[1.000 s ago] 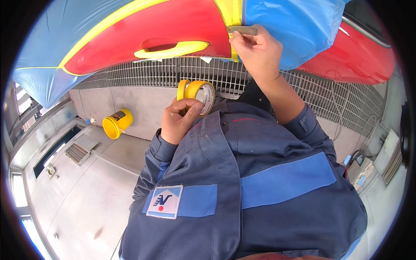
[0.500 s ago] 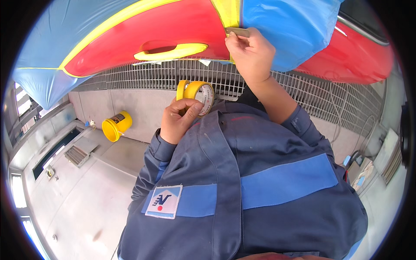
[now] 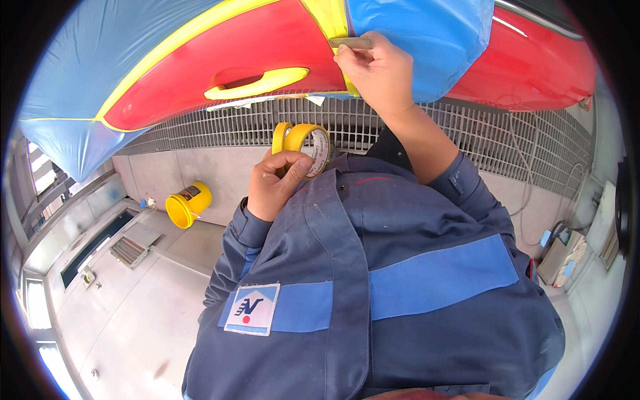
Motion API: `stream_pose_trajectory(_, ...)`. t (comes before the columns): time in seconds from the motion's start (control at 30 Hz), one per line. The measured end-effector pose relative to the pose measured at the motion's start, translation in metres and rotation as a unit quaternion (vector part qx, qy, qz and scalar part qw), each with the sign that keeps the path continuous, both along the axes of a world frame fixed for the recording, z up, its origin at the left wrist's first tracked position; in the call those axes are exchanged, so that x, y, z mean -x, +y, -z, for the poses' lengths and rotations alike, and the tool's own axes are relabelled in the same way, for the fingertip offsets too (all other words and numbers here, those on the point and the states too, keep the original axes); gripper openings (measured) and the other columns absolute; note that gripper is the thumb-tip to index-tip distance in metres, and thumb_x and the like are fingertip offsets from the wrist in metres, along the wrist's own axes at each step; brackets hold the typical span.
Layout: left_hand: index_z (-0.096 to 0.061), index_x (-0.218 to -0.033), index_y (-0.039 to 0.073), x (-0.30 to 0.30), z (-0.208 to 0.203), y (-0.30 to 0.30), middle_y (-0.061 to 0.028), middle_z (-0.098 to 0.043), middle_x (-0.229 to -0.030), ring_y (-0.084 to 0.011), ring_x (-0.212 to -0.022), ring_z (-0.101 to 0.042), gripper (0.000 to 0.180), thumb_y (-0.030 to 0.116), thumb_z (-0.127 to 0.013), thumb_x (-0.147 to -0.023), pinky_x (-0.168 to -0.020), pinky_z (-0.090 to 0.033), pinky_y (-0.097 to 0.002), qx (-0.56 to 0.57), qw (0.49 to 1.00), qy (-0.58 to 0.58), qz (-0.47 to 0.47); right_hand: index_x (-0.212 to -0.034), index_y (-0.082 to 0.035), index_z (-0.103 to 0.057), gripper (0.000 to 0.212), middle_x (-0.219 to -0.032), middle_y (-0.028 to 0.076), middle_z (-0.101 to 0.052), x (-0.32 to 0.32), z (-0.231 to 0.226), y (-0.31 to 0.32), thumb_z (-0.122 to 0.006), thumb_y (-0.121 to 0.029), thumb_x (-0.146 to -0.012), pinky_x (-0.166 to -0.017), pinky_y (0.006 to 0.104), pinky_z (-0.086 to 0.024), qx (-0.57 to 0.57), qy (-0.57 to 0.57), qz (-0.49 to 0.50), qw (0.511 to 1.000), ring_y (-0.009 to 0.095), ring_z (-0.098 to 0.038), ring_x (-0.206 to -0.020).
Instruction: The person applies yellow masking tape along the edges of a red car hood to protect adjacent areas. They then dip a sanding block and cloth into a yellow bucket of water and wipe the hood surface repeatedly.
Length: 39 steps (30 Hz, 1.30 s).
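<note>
Two rolls of yellow masking tape (image 3: 307, 133) are gripped side by side in my left hand (image 3: 275, 185), in front of my body. My right hand (image 3: 387, 77) pinches a thin, flat grey-beige scraper (image 3: 355, 43) between thumb and fingers. The scraper's far end rests at a strip of yellow tape (image 3: 328, 19). This strip runs down between a glossy red car door panel (image 3: 193, 67) and blue masking film (image 3: 427, 47). The door handle (image 3: 275, 81) is wrapped in yellow tape, and a curved yellow tape line edges the panel.
Metal floor grating (image 3: 220, 130) runs below the car. A yellow bucket (image 3: 190, 205) stands on the floor at left. More blue film (image 3: 100, 60) covers the car at left, and a bare red panel (image 3: 527, 67) shows at right. A hose (image 3: 533, 160) hangs over the grating there.
The view has turned slightly: the car has slid left in the picture and the bucket right and down. My right hand and scraper remain at the tape strip. My left hand still holds the rolls.
</note>
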<state>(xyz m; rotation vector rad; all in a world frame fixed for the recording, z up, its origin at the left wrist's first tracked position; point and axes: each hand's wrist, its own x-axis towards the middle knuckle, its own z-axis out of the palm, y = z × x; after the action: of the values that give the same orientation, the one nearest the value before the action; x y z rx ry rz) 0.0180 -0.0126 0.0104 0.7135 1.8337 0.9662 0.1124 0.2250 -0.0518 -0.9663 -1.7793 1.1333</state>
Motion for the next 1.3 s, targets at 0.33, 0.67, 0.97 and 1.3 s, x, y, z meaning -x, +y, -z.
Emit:
stream_pose_trajectory(0.33, -0.071, -0.105, -0.003, 0.0, 0.001, -0.006, -0.0051, -0.07, -0.095, -0.0115, -0.086, -0.065, 0.017, 0.012, -0.067, -0.098, -0.08, -0.052, -0.0254, -0.004, 1.0, 0.01, -0.011, -0.091, -0.004, -0.072, 0.013, -0.08, 0.008, -0.075, 0.004, 0.001, 0.0, -0.076, -0.014, -0.084, -0.066, 0.0266, -0.057, -0.04, -0.023, 0.003, 0.999, 0.012, -0.073, -0.072)
stream_pose_trajectory(0.67, -0.074, -0.099, 0.001, 0.0, -0.008, 0.007, -0.0063, -0.066, -0.094, -0.0136, -0.088, -0.06, 0.017, 0.017, -0.073, -0.094, -0.08, -0.048, -0.0276, 0.012, 0.999, -0.039, -0.027, -0.09, -0.004, -0.07, 0.012, -0.08, 0.009, -0.076, 0.007, 0.003, 0.008, -0.075, -0.015, -0.086, -0.064, 0.0278, -0.058, -0.068, -0.055, -0.008, 0.996, 0.014, -0.074, -0.072)
stream_pose_trajectory(0.97, -0.074, -0.101, 0.001, -0.002, -0.009, 0.003, -0.0064, -0.061, -0.1, -0.0127, -0.09, -0.06, 0.017, 0.016, -0.073, -0.095, -0.081, -0.048, -0.0275, 0.021, 0.998, -0.037, -0.04, -0.089, -0.003, -0.071, 0.012, -0.08, 0.008, -0.076, 0.003, 0.0, 0.001, -0.075, -0.014, -0.086, -0.064, 0.0258, -0.057, -0.074, -0.007, -0.003, 0.997, 0.013, -0.074, -0.072)
stream_pose_trajectory(1.3, -0.071, -0.105, -0.003, -0.002, -0.004, -0.007, -0.0048, -0.069, -0.095, -0.0109, -0.086, -0.064, 0.017, 0.012, -0.067, -0.098, -0.079, -0.051, -0.0252, -0.003, 1.0, 0.001, -0.027, -0.092, 0.0, -0.073, 0.015, -0.083, 0.008, -0.077, -0.005, -0.017, 0.019, -0.076, -0.013, -0.087, -0.065, 0.0222, -0.055, 0.053, 0.049, -0.038, 0.997, 0.008, -0.071, -0.072)
